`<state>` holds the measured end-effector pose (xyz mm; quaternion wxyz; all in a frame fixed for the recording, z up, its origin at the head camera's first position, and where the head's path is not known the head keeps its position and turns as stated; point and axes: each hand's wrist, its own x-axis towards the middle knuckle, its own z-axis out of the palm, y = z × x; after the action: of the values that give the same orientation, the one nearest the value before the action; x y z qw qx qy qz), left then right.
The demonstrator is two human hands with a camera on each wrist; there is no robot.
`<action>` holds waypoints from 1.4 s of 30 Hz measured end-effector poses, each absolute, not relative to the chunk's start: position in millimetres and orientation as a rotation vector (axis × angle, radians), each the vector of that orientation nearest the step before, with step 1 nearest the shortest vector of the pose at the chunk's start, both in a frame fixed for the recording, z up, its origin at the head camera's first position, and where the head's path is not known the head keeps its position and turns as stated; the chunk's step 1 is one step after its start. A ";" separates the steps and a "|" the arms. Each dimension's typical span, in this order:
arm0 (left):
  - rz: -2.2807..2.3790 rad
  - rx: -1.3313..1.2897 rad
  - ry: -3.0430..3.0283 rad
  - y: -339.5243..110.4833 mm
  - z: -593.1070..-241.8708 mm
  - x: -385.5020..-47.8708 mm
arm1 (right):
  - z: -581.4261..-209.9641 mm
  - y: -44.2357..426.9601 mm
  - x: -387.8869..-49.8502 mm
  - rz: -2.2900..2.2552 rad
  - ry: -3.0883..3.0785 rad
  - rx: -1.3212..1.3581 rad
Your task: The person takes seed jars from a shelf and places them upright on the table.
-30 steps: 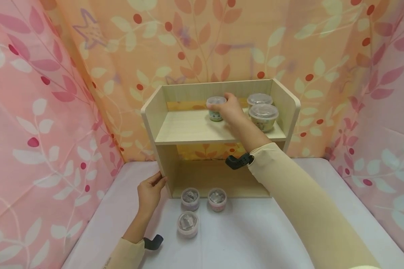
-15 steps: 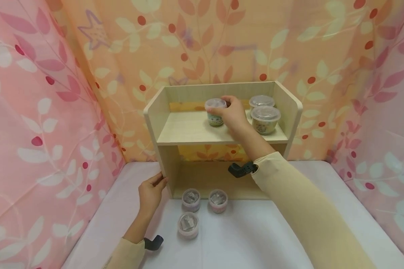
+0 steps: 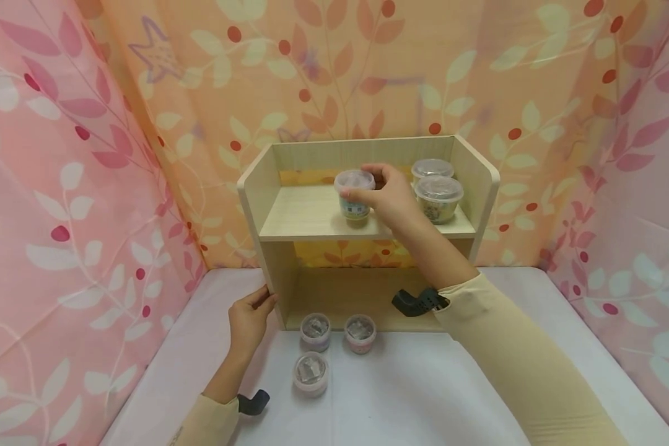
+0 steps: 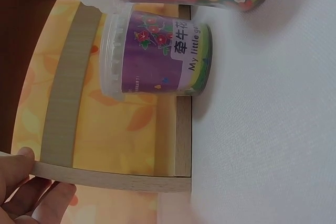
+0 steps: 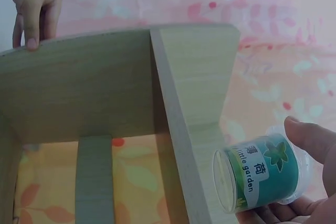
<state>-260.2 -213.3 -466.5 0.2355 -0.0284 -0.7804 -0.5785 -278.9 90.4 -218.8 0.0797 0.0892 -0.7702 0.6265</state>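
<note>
Floral drapery (image 3: 345, 68) backs the white-covered bench (image 3: 401, 396), where the left hand (image 3: 249, 319) pinches the rack's side panel (image 3: 281, 279) and the right hand (image 3: 394, 197) pinches the mint cup (image 5: 273, 174) near the upper shelf's front edge (image 3: 312, 238); brace the panel and hold the cup upright, clear of that edge.

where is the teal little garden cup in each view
Head: teal "little garden" cup just above centre, in the right hand.
Left wrist: not in it.
Right wrist: lower right, in that hand.
Landmark in all three: left hand on the shelf unit's left side panel.
</note>
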 end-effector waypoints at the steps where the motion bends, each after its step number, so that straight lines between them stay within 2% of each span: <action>1: -1.583 -0.076 -2.142 -213.2 -466.3 -260.4 | -219.0 91.4 -275.1 1.870 -2.307 0.278; 21: -1.563 -0.073 -2.156 -212.3 -461.5 -260.1 | -259.5 115.7 -193.3 1.977 -2.278 0.493; 42: -1.550 -0.037 -2.151 -212.1 -464.7 -259.5 | -379.7 121.2 -156.3 2.021 -2.346 0.544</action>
<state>-259.5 -212.1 -464.7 0.2428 -0.0134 -0.7870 -0.5670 -156.3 121.2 -379.7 -0.0010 0.1729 -0.7462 0.6429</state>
